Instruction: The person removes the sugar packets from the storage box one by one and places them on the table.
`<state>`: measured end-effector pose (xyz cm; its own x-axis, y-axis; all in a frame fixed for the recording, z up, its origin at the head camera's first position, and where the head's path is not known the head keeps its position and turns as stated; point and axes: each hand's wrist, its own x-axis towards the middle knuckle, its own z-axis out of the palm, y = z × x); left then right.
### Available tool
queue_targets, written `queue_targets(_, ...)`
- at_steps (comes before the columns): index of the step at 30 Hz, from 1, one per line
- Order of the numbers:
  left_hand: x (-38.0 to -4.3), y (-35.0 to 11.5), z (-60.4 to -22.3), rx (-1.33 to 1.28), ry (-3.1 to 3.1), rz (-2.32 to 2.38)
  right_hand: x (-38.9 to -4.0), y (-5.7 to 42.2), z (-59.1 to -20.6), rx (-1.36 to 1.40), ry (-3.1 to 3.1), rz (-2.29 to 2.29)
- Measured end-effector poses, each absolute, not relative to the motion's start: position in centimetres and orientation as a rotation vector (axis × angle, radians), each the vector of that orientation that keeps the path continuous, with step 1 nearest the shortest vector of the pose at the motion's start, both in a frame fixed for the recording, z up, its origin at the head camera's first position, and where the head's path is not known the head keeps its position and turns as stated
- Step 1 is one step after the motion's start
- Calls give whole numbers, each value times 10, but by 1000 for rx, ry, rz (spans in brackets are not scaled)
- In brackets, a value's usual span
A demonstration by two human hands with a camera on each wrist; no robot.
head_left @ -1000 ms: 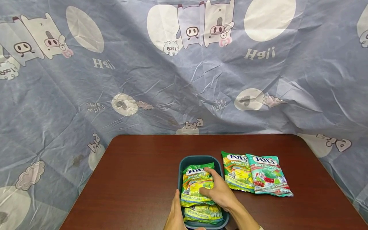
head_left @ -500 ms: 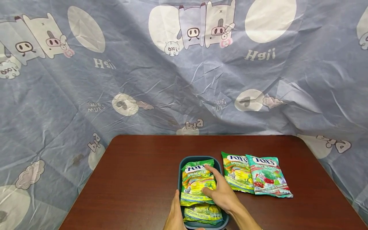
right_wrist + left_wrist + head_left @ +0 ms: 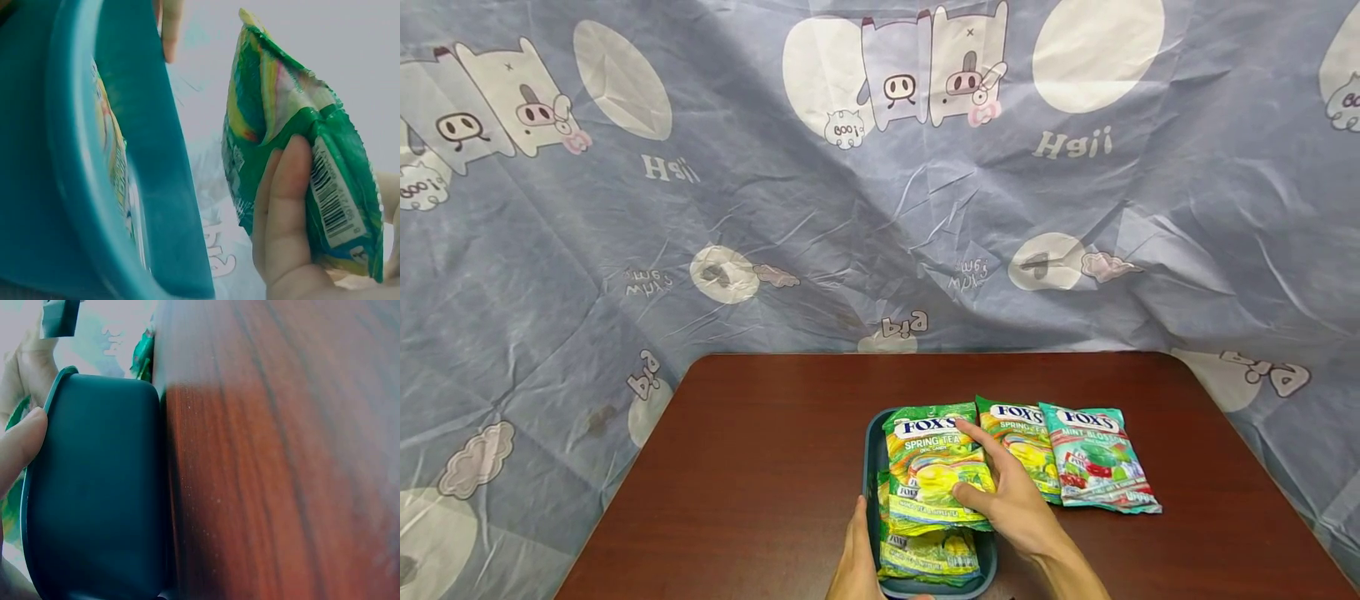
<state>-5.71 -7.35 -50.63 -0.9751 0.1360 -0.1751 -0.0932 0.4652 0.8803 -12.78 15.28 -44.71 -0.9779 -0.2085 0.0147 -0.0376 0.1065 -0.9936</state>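
Note:
My right hand [image 3: 1021, 512] grips a green and yellow Fox's Spring Tea candy bag [image 3: 925, 471] by its right side. In the right wrist view the fingers [image 3: 289, 206] lie on the back of this bag, beside its barcode, and it hangs outside the tub wall. From the head it overlaps the dark teal plastic tub [image 3: 871, 454]. Another Spring Tea bag [image 3: 928, 557] lies inside the tub, partly hidden under the held one. My left hand [image 3: 856, 562] holds the tub at its left side, a digit at the rim [image 3: 25, 487].
Right of the tub lie another Spring Tea bag [image 3: 1022, 454] and a turquoise Fox's Mint Blossom bag [image 3: 1101, 462], side by side with edges overlapping. They rest on a reddish-brown wooden table [image 3: 760, 467]. Behind it hangs a grey-blue printed cloth [image 3: 850, 208].
My right hand has raised the Spring Tea bag out of the tub and moved it to the right, uncovering more of the bag below. My left hand stays at the tub.

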Motion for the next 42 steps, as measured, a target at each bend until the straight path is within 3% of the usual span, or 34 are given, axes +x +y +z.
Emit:
queue_targets(16,-64,-76,-507,46,2460,1533,-119,184,-445,-348,2298,-2057)
queue_targets(24,-67,-77,-521,301,2805,1402,-115,199,-444,-366,2283,-2154)
queue_targets(32,-66,-76,-517,148,2677,1447,-110,214,-441,-231,2324,-2093)
queue_targets(42,-67,-75,-519,200,2739,1440,-100,228,-449,-194,2117,-2281)
